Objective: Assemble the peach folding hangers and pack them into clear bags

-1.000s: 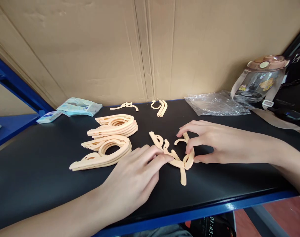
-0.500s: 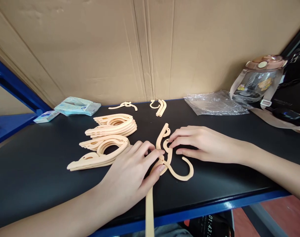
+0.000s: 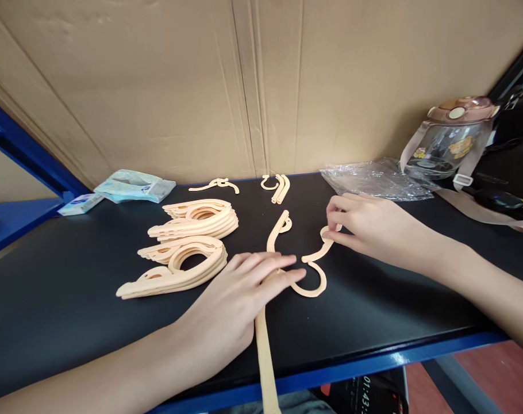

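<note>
My left hand (image 3: 248, 299) lies with its fingers stretched out over beige plastic folding hanger parts. From under it a long hanger arm (image 3: 268, 356) reaches past the table's front edge, and another curved piece (image 3: 277, 230) points away behind it. A hook (image 3: 313, 292) curves out beside my left fingertips. My right hand (image 3: 356, 221) pinches a separate hanger arm (image 3: 319, 251), whose near end lies close to the hook; whether they touch I cannot tell. To the left are two stacks of folded hangers, a nearer stack (image 3: 175, 282) and a farther stack (image 3: 214, 225).
Loose hanger parts (image 3: 218, 183) and further hanger pieces (image 3: 280, 188) lie at the back of the black table (image 3: 373, 310). A tissue pack (image 3: 134, 185) is at back left. At right are a clear plastic bag (image 3: 373, 179), a strapped water bottle (image 3: 446, 144) and a black bag (image 3: 514, 149).
My right hand has moved right and back, drawing a hanger arm away from the other parts. My left fingers have straightened over the hanger parts, and the hook has shifted slightly left.
</note>
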Available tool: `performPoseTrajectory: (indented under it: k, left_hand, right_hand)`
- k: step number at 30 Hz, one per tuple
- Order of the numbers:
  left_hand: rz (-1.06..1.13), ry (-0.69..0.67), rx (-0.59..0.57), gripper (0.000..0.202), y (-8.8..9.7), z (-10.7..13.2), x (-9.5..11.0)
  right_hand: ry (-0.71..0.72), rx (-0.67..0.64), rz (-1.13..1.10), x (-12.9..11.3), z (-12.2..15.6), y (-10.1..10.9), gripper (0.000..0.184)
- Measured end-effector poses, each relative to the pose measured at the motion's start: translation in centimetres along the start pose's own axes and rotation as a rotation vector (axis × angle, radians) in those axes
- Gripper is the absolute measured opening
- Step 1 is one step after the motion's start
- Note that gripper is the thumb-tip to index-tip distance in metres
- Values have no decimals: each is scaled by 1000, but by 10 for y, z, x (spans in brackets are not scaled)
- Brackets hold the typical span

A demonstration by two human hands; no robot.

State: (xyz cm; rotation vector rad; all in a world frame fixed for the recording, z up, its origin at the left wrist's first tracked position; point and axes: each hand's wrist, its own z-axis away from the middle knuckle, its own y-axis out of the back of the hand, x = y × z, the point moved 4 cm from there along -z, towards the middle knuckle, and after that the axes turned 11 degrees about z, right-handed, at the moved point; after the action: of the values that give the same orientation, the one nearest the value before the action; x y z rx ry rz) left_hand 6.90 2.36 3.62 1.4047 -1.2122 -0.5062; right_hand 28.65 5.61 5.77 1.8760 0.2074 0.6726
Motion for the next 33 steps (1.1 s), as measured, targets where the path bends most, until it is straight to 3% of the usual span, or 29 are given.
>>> performPoseTrajectory:
  k: [2,5,13,17,20,27,33]
  left_hand:
    - [47,-5,-12,64,0,0,1]
    - [68,64,26,49,2,0,0]
    - [30,135,99,9,4,-1,1]
    - [16,137,76,16,4,-2,1]
    - [21,127,62,22,5,-3,1]
    - [48,136,45,17,4,-1,3]
    - [24,152,56,7,5,-1,2]
  right_hand:
    - [80,-30,-147,-3,0,-1,22]
    - [182,-109,-300,-10,2,-2,30]
    - [83,-163,-209,-6,3,3,27]
    - [15,-161,-167,-5,1,4,38]
    - [-33,-164,-177,-3,0,4,35]
    - [-65,-331,-321,4,6,-1,34]
    - [-91,-231,-201,7,6,-2,32]
